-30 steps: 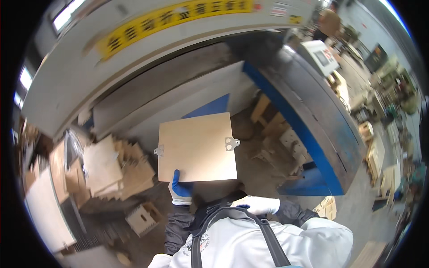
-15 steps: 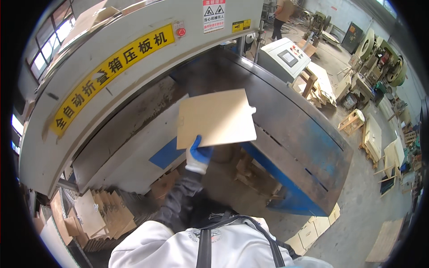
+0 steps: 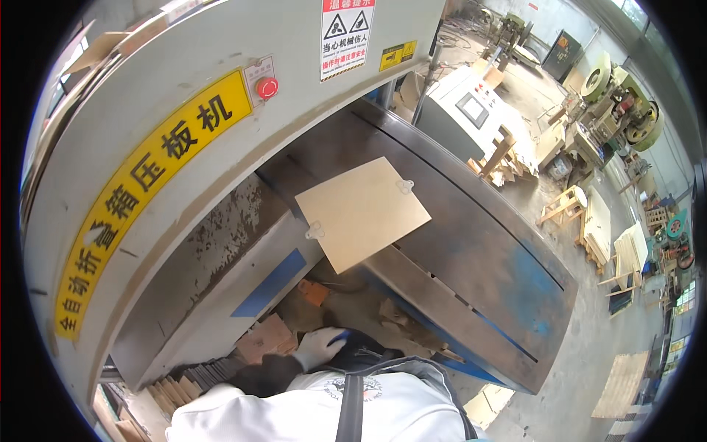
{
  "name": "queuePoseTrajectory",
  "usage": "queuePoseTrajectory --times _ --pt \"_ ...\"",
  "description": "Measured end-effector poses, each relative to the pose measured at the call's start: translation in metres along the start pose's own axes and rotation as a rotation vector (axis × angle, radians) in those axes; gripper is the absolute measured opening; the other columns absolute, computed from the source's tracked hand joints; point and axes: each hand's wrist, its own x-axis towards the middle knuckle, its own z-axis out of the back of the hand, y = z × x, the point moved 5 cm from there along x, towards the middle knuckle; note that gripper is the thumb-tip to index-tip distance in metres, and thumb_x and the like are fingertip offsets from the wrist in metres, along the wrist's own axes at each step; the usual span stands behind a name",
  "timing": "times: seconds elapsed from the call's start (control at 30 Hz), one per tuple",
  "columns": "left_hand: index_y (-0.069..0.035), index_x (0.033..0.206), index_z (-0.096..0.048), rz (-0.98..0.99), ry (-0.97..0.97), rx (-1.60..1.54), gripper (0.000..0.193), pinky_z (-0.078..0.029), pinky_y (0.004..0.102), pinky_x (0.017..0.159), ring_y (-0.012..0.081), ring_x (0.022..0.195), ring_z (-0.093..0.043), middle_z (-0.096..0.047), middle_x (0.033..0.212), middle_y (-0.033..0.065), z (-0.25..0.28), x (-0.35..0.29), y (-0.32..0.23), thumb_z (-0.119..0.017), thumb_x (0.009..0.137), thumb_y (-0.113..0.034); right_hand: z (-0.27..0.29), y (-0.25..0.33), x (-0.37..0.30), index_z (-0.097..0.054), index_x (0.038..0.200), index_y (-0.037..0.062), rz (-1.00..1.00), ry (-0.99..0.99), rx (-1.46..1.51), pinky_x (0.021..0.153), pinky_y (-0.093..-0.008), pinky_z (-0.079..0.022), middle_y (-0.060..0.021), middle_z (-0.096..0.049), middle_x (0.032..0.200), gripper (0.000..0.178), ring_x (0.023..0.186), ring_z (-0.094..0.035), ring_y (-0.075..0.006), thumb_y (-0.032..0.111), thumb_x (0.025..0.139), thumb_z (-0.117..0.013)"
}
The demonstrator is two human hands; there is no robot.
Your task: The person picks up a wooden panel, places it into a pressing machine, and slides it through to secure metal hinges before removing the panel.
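A thin tan board with small metal fittings on two opposite edges lies across the dark metal bed of a large press. One corner of the board reaches over the bed's near edge. My left hand, in a white glove with blue on the fingers, is drawn back close to my body, apart from the board. Its fingers are mostly turned away, so their closing does not show. My right hand is out of view.
The press's grey upper beam with a red stop button arches over the bed. A control console stands beyond it. Folded boards are stacked at lower left. A wooden stool and other machinery stand at right.
My left hand has let go of the board and pulled back toward my body. The board has turned and now rests on the press bed. The view has shifted too.
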Motion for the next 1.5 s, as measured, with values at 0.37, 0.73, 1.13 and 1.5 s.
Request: queuePoseTrajectory --times 0.37,0.73,1.13,1.5 --pt "-0.003 0.129 -0.070 -0.180 -0.523 0.139 0.039 -0.055 0.0477 0.101 0.0425 0.115 -0.068 -0.071 0.128 0.0199 0.072 0.014 -0.004 -0.077 0.092 -0.014 -0.011 0.168 0.134 -0.075 0.111 0.0101 0.559 0.145 -0.628 0.085 -0.0448 -0.060 -0.0139 -0.074 0.102 0.027 0.096 -0.073 -0.0359 0.026 0.089 -0.077" --pt "-0.010 0.157 -0.052 -0.137 -0.368 0.754 0.059 -0.029 0.0581 0.127 0.0417 0.157 -0.038 -0.045 0.168 0.0167 0.124 0.256 -0.050 -0.061 0.103 -0.030 -0.032 0.208 0.384 -0.058 0.155 0.0194 0.913 -0.242 -1.006 0.128 -0.0651 -0.025 -0.0192 -0.049 0.163 0.071 0.152 -0.041 -0.0457 0.055 0.095 -0.073" --pt "-0.008 0.153 -0.059 -0.005 -0.562 0.835 0.054 -0.028 0.0522 0.130 0.0392 0.153 -0.043 -0.054 0.161 0.0183 0.246 0.417 0.027 -0.065 0.104 -0.029 -0.085 0.311 0.613 -0.056 0.158 0.0265 0.843 -0.183 -0.982 0.132 -0.0555 -0.020 -0.0116 -0.044 0.171 0.065 0.161 -0.035 -0.0347 0.060 0.102 -0.061" --pt "-0.005 0.148 -0.061 0.230 -0.878 0.660 0.060 -0.030 0.0583 0.126 0.0458 0.147 -0.048 -0.061 0.150 0.0260 0.262 0.426 0.051 -0.067 0.103 -0.044 -0.066 0.327 0.658 -0.055 0.159 0.0215 0.765 -0.383 -0.922 0.134 -0.0574 -0.014 -0.0216 -0.040 0.172 0.074 0.163 -0.030 -0.0402 0.067 0.100 -0.060"
